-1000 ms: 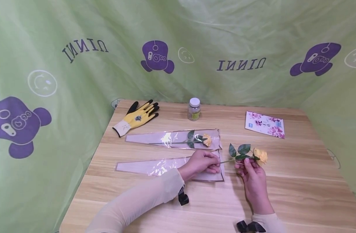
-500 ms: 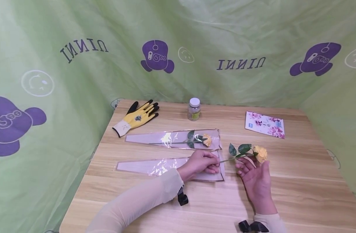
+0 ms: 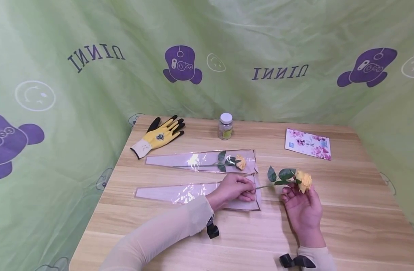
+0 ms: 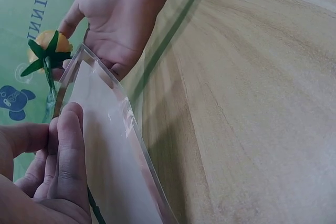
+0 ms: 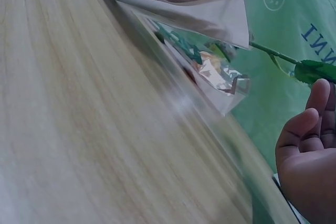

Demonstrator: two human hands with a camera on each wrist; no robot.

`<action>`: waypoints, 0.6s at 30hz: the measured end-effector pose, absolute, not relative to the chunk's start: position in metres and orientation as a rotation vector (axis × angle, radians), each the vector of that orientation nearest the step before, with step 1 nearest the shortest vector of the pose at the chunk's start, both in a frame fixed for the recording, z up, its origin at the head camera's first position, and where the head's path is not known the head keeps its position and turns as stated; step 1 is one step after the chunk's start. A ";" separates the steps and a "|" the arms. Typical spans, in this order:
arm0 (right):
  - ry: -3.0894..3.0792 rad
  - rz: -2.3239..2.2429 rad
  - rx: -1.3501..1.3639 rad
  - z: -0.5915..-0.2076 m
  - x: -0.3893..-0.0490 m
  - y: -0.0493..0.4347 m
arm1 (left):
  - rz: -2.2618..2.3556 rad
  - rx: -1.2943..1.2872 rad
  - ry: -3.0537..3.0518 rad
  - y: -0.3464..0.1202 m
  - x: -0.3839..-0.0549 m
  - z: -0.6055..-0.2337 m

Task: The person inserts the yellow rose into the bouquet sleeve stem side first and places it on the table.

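Observation:
A clear flower sleeve with a brown border [image 3: 159, 193] lies on the table, and my left hand [image 3: 232, 190] pinches it near its wide end. A yellow rose [image 3: 304, 181] with green leaves sticks out of that end; part of its stem shows below my left fingers in the left wrist view. Whether these fingers also grip the stem, I cannot tell. My right hand [image 3: 305, 210] is turned palm up under the bloom, fingers loosely bent, thumb beside the petals. In the right wrist view, leaves [image 5: 315, 71] sit just above its fingertips.
Behind lies a second sleeve [image 3: 159, 161] with a yellow rose [image 3: 240, 162] inside. Farther back are a yellow-and-black work glove [image 3: 161, 137], a white-capped jar [image 3: 225, 130] and a floral-printed packet [image 3: 308, 144]. A green printed curtain [image 3: 234, 30] surrounds the wooden table [image 3: 355, 226].
My right hand has let go of the rose near its leaves, turned palm up and shifted slightly right beneath the bloom. My left hand keeps its place.

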State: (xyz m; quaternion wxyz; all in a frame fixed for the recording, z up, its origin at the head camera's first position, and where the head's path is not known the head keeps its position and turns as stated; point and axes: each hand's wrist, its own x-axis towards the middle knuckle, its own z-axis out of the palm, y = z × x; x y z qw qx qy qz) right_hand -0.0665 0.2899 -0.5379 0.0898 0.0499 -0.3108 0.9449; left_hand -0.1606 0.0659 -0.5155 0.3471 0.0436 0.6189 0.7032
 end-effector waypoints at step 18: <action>-0.863 2.843 0.260 -0.535 -0.067 0.278 | 1.820 0.128 1.607 0.070 -0.164 -0.501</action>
